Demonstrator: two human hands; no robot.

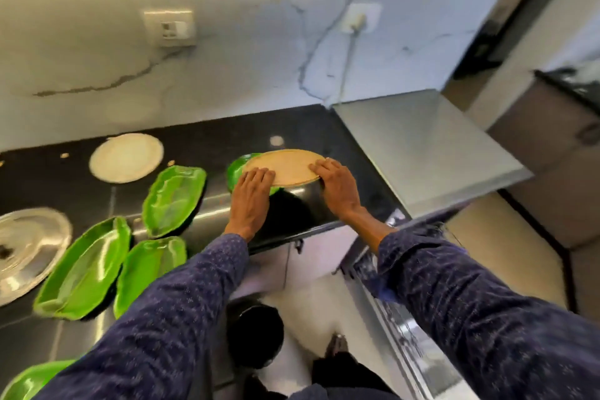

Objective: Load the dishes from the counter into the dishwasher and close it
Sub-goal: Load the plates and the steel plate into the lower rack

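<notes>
A round tan plate (287, 164) lies on top of a black bowl-like dish (297, 204) near the front edge of the dark counter (207, 140). My left hand (251, 195) holds its left rim and my right hand (336, 187) holds its right rim, fingers curled over the edge. A green dish (235, 169) peeks out behind it. Several green leaf-shaped plates (173, 200) lie to the left. The dishwasher (422, 146) stands right of the counter, its steel top showing; its door edge (394, 318) shows below my right sleeve.
A white round plate (126, 157) sits at the back of the counter and a steel plate (29, 250) at the far left. A black bin (255, 334) stands on the floor below. Wall sockets and a cord are on the marble backsplash.
</notes>
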